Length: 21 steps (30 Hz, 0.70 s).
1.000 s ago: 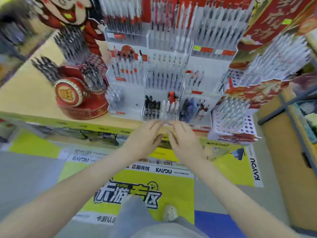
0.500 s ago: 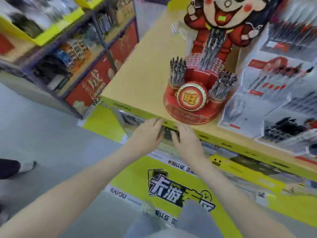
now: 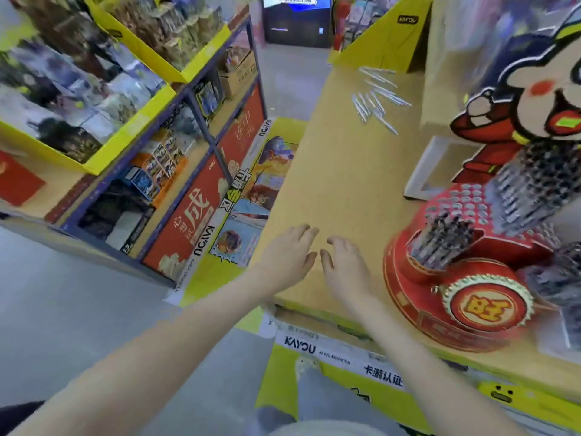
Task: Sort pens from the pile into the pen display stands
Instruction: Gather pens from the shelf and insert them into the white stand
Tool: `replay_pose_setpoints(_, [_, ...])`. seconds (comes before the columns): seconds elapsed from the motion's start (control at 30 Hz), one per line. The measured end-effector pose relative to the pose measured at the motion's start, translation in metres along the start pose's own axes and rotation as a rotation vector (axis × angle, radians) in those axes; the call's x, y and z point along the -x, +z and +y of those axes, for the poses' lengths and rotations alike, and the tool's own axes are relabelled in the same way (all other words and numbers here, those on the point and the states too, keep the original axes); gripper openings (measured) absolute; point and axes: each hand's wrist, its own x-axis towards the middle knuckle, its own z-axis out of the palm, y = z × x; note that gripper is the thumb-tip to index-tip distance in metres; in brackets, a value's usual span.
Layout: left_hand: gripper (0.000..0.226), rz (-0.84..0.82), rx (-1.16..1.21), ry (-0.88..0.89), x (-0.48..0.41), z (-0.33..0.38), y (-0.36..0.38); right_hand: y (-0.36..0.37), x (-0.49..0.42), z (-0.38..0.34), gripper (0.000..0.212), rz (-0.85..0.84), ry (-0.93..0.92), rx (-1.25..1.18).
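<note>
Now left hand [image 3: 287, 258], right hand [image 3: 347, 269] over counter [image 3: 333, 177], fingers [image 3: 303, 231] loose, empty; "KAYOU" label [image 3: 300, 344] below; pen pile [image 3: 375, 96] well beyond.

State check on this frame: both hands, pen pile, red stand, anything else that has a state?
Left hand: open, empty, over the table near its front edge.
Right hand: open, empty, beside the left hand.
Pen pile: loose, lying flat at the table's far end, untouched.
Red stand: upright, pens in some slots; several upper-tier holes look empty.
Screen: lit.
</note>
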Motion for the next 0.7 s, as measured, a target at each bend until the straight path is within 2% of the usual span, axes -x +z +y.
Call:
replay_pose_setpoints(0.2, [0.053, -0.052, -0.015, 0.056, -0.076, -0.117, -0.022, 0.043, -0.108, -0.023, 0.037, 0.060, 0.205, 0.110])
replay_pose_setpoints(0.47, [0.052, -0.181, -0.087, 0.306, -0.197, -0.263, -0.051, 0.094, -0.222, -0.047, 0.044, 0.154, 0.658, 0.213])
replay_pose_setpoints(0.6, [0.054, -0.221, -0.103, 0.404, -0.255, -0.304, -0.065, 0.109, -0.257, -0.064, 0.050, 0.193, 0.875, 0.197])
replay_pose_setpoints(0.7, [0.055, -0.211, -0.148, 0.476, -0.313, -0.313, -0.069, 0.105, -0.296, -0.062, 0.054, 0.200, 0.914, 0.172])
